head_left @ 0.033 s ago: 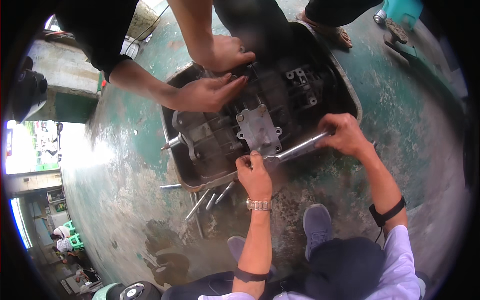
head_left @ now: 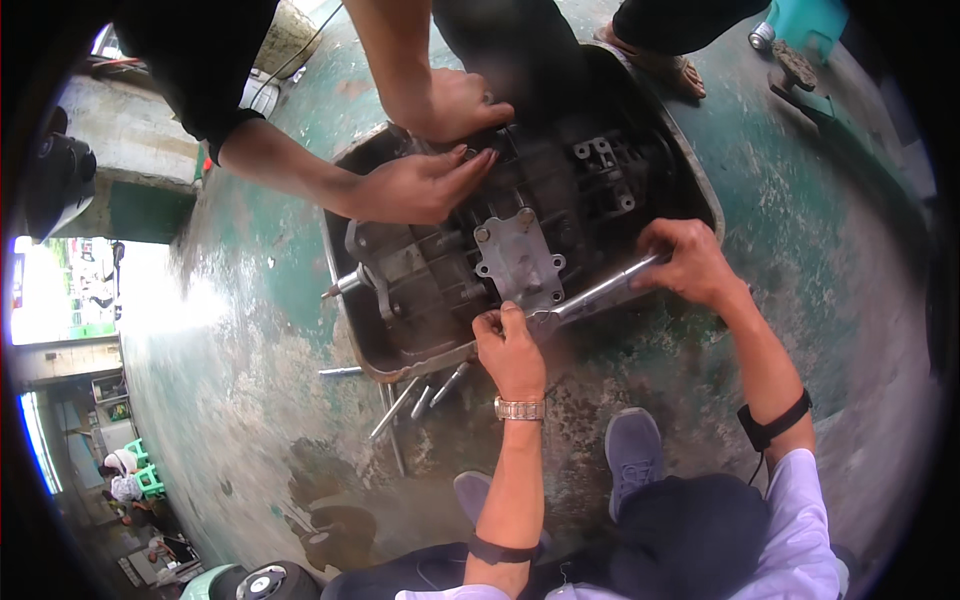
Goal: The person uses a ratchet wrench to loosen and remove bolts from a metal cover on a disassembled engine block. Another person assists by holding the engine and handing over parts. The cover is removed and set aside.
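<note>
A long silvery ratchet wrench (head_left: pixel 607 289) lies slantwise across the near rim of a black tray. My right hand (head_left: pixel 690 262) is closed around the handle's far right end. At the opposite end my left hand (head_left: pixel 508 345) pinches the wrench's head, beside the near edge of a light metal cover plate (head_left: pixel 517 258); its fingertips hide what sits under the head. The plate has bolt holes around its edge and lies on a dark, oily gearbox housing (head_left: pixel 415 275). This housing rests inside the tray (head_left: pixel 708 192).
Another person's two hands (head_left: pixel 420 188) work over the far side of the housing. A slotted metal part (head_left: pixel 605 178) is at the right in the tray. Several metal rods or tools (head_left: pixel 398 410) lie on the floor before the tray, near my shoes (head_left: pixel 634 462).
My right hand has shifted slightly away from me with the wrench's handle end. My left hand stays almost in place at the head.
</note>
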A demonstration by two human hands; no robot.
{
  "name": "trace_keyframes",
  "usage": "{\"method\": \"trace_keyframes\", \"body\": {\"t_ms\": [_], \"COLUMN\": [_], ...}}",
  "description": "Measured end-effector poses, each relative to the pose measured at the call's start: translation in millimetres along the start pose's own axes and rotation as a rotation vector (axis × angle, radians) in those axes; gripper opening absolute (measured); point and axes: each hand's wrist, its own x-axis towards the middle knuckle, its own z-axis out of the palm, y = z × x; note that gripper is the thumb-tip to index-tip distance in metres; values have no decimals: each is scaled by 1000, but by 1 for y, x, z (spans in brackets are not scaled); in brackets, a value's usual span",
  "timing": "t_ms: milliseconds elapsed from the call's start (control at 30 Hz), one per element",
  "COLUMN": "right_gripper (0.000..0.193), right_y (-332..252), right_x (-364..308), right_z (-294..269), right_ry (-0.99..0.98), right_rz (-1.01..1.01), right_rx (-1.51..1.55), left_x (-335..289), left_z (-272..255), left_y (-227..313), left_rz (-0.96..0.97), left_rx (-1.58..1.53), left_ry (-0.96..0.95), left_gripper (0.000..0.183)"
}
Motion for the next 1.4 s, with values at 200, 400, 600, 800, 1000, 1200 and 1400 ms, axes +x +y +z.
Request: {"method": "trace_keyframes", "body": {"t_ms": [200,400,600,800,1000,1200,1400], "right_gripper": [62,61,45,40,35,31,33], "right_y": [-2,-4,-26,-39,-32,-33,-57], "right_x": [26,37,67,85,77,63,76], "right_z": [3,18,33,42,44,47,50], "right_ry": [83,235,294,292,279,263,181], "right_rz": [98,239,261,219,328,467,312], "right_rx": [111,491,761,814,713,865,830], "left_x": [-8,-2,-7,-14,-11,-14,-25], "left_z": [1,6,-3,-11,-13,-23,-12], "left_y": [14,2,-6,-2,-3,2,7], "left_rz": [-5,386,404,390,409,417,457], "left_rx": [-63,146,105,103,144,185,189], "left_ry": [27,133,21,-92,-79,-158,-82], "left_gripper": [22,21,21,50,44,59,61]}}
